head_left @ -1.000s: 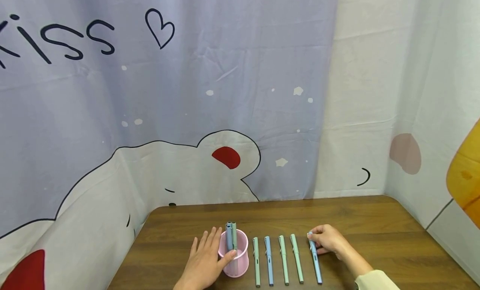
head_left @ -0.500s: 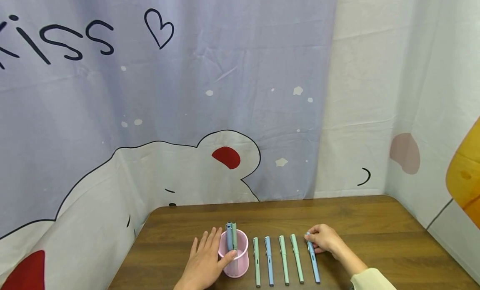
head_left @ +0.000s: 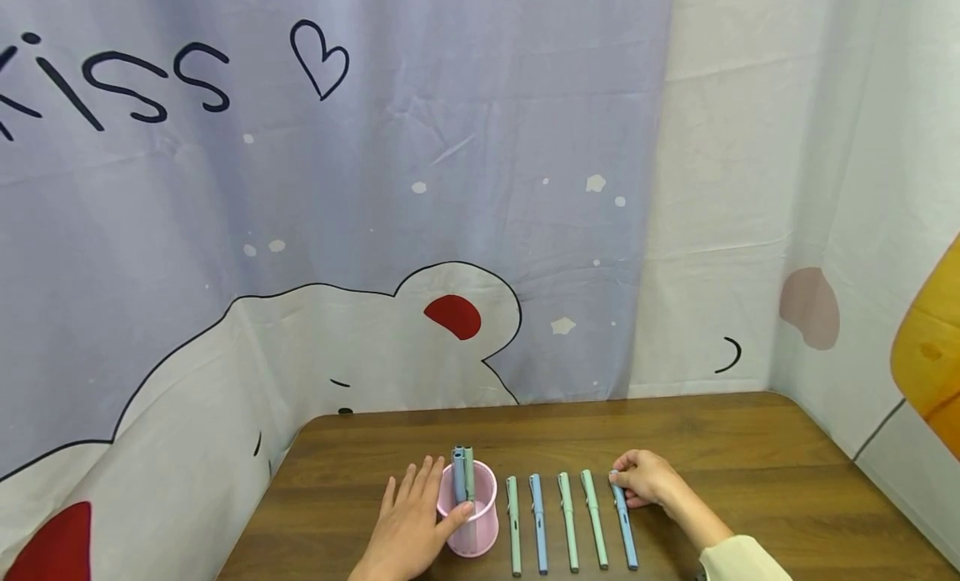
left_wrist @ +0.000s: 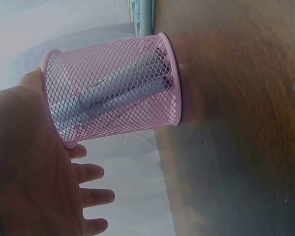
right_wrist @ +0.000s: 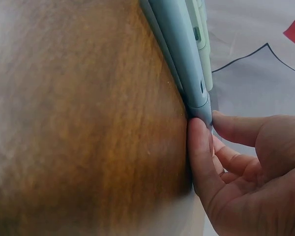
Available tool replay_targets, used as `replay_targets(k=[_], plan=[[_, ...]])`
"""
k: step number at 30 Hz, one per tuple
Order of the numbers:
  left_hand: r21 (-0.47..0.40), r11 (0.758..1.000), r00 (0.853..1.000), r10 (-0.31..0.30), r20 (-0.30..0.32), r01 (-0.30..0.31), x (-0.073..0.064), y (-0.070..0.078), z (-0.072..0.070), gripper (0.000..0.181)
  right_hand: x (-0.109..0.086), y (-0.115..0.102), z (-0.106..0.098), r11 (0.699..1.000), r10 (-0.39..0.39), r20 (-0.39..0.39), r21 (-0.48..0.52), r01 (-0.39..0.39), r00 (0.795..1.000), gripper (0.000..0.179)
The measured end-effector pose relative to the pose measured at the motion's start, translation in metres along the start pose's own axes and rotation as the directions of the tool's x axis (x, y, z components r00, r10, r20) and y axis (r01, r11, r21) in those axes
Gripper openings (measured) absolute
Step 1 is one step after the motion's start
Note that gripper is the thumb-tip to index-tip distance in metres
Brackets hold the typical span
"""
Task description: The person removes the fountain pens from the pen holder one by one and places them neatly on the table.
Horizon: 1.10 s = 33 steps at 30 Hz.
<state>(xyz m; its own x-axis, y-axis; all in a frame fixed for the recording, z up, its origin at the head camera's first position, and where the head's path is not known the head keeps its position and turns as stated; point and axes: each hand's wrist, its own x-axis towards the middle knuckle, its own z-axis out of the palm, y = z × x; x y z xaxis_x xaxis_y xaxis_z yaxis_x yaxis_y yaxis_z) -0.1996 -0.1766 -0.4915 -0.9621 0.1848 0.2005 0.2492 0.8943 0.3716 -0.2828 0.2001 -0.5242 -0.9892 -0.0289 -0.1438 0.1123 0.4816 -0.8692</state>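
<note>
At the right end of a row, my right hand (head_left: 648, 479) pinches the top end of a blue pen (head_left: 626, 531) between thumb and fingers. The right wrist view shows the same blue pen (right_wrist: 179, 49) lying along the wood. My left hand (head_left: 408, 518), its fingers straight and spread, rests against a pink mesh pen holder (head_left: 474, 538) with the thumb at the rim. Blue and green pens (head_left: 460, 481) stand leaning inside that holder. Between the hands lie a green pen (head_left: 513, 527), another blue pen (head_left: 538, 523) and two light green pens (head_left: 568, 523), roughly parallel.
Everything stands on a brown wooden table (head_left: 720, 448). A printed curtain (head_left: 570, 231) hangs behind its back edge and along both sides. The holder is just left of the row of pens.
My right hand and the blue pen have shifted slightly left, nearer the other pens, and the pen's lower end has swung left a little. The left hand and holder have stayed put.
</note>
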Motion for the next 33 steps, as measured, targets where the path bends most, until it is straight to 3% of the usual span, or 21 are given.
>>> replay_targets(k=[6, 13, 23, 33], plan=[[0.003, 1.000, 1.000, 0.000, -0.007, 0.000, 0.001, -0.001, 0.002, 0.091, 0.000, 0.001, -0.003, 1.000, 0.002, 0.038, 0.021, -0.003, 0.999, 0.015], [0.004, 1.000, 1.000, -0.010, -0.003, 0.010, 0.003, -0.003, 0.005, 0.091, 0.000, 0.000, -0.005, 0.998, 0.034, 0.006, 0.046, -0.035, 0.999, 0.022], [0.003, 1.000, 1.000, -0.013, -0.005, 0.013, 0.002, -0.003, 0.003, 0.089, -0.005, -0.018, -0.006, 0.996, -0.062, -0.031, 0.061, 0.064, 0.998, 0.025], [0.000, 1.000, 1.000, -0.005, -0.013, 0.005, 0.002, -0.002, 0.004, 0.088, -0.014, -0.048, 0.011, 0.984, -0.141, -0.007, 0.112, 0.141, 0.990, 0.024]])
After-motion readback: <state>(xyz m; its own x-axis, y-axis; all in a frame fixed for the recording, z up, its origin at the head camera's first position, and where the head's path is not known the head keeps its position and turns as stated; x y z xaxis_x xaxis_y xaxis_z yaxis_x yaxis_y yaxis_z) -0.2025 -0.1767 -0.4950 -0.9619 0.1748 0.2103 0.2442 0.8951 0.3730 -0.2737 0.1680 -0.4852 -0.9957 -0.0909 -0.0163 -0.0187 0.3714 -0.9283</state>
